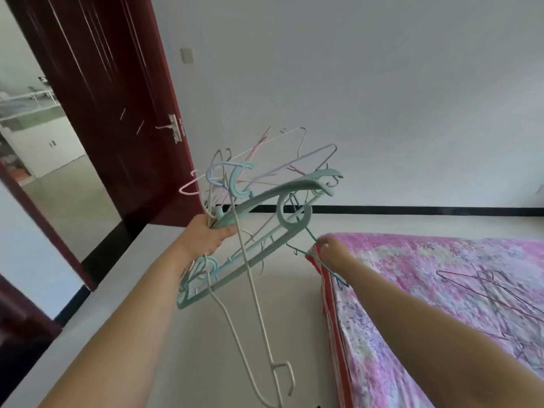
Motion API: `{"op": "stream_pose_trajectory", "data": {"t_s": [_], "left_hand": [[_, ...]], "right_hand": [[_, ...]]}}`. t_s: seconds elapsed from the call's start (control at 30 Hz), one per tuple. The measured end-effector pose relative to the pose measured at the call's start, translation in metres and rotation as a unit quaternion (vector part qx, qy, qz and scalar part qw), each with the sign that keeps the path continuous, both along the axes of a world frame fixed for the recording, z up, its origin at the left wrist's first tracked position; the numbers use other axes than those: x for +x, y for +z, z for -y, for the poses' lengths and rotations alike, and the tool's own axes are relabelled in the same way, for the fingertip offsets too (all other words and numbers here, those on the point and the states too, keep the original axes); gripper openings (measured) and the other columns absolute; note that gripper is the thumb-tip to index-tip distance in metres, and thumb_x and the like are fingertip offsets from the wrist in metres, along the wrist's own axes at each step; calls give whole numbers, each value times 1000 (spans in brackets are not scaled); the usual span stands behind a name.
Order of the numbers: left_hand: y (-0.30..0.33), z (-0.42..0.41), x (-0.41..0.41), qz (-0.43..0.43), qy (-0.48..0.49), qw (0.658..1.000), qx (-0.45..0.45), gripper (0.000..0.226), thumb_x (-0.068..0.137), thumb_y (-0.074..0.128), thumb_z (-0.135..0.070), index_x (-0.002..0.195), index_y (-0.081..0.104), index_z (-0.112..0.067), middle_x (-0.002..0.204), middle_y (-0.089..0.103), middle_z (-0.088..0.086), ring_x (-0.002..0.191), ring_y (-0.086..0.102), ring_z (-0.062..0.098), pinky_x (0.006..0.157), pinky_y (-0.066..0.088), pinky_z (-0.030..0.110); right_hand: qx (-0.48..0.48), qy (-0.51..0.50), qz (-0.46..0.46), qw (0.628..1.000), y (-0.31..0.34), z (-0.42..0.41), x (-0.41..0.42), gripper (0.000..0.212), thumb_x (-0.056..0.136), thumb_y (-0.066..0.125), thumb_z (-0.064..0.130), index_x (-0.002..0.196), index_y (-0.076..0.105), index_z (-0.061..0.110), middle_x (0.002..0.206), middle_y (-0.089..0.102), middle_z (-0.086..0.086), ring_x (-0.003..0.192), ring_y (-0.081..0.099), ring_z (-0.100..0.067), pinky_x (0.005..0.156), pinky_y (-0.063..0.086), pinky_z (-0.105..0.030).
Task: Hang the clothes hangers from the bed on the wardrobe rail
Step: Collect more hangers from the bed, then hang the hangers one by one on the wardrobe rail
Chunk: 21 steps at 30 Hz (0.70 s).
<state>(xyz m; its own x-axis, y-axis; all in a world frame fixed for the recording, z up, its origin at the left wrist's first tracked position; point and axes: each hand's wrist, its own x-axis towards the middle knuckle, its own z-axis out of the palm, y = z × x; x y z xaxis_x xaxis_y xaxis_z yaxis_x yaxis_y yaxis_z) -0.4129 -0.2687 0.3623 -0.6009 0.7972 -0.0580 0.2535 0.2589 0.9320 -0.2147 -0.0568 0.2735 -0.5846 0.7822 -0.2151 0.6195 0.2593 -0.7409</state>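
Door [97,92] at upper left is swung open, no wardrobe in sight. Mid-frame my left hand [209,234] is wrapped tight round a tangled bundle of hangers [265,207]; I count two chunky teal plastic ones plus several thin wire ones, can't separate them exactly. Right of that, my right hand [332,248] pinches one green wire hanger [312,245] at the bed [441,260] corner. Still the gathering step I reckon. At least two dark wire hangers [482,290] remain on the sheet at right, so grab those next.
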Motion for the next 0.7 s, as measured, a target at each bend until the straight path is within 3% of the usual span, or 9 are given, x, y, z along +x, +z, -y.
{"op": "stream_pose_trajectory", "data": {"t_s": [0.07, 0.13, 0.23, 0.33, 0.43, 0.53, 0.6, 0.7], "left_hand": [[-5, 17, 14, -5, -6, 1000, -17, 34, 83, 75, -24, 67, 47, -13, 46, 34, 1, 38, 26, 13, 40, 23, 22], [-9, 32, 30, 3, -6, 999, -37, 34, 83, 74, -28, 69, 48, -14, 49, 35, 2, 40, 27, 14, 43, 25, 24], [-14, 54, 52, -5, 15, 998, -56, 36, 82, 74, -33, 66, 48, -15, 50, 37, 1, 42, 31, 13, 46, 29, 25], [-18, 79, 63, -40, 67, 994, -71, 34, 82, 73, -36, 64, 52, -17, 52, 44, -2, 46, 39, 12, 51, 34, 25], [-22, 112, 62, -54, 117, 988, -90, 19, 82, 74, -36, 84, 65, -19, 69, 61, -6, 64, 56, 9, 59, 39, 23], [-38, 155, 52, -58, 160, 981, -96, 8, 83, 73, -30, 84, 67, -26, 77, 67, -7, 77, 63, 13, 62, 42, 24], [-52, 188, 50, -52, 180, 975, -117, 8, 85, 72, -29, 80, 66, -27, 68, 64, -8, 65, 60, 11, 61, 43, 25], [-74, 249, 51, -13, 213, 968, -128, 14, 86, 71, -26, 78, 63, -19, 56, 61, -1, 50, 53, 13, 60, 45, 27]], "right_hand": [[-2, 14, 17, 1000, -2, 5, -1, 37, 94, 44, -2, 130, 50, -2, 107, 65, -19, 72, 54, -17, 70, 50, -35], [11, 25, 48, 998, -3, 15, -3, 34, 92, 51, 2, 125, 56, -1, 94, 68, -8, 58, 46, -9, 52, 41, -22], [64, 164, 205, 963, -4, 36, 0, 37, 97, 43, 8, 133, 53, 10, 128, 60, -4, 57, 39, -6, 50, 34, -18], [126, 220, 313, 915, -15, 56, 7, 35, 101, 42, 17, 135, 50, 16, 128, 61, -1, 67, 46, -11, 54, 31, -19], [204, 294, 344, 868, -33, 74, 11, 48, 94, 54, 41, 121, 56, 1, 107, 62, -6, 83, 55, -21, 66, 42, -27], [301, 372, 381, 791, -32, 96, 1, 45, 91, 54, 50, 115, 62, 13, 110, 64, -3, 102, 60, -24, 84, 47, -33], [376, 416, 398, 726, -22, 118, -14, 35, 95, 50, 45, 118, 62, 21, 119, 64, 0, 117, 53, -24, 106, 32, -44], [467, 475, 335, 666, -1, 165, -42, 27, 99, 43, 35, 118, 61, 34, 125, 58, 3, 130, 38, -23, 112, 10, -57]]}}
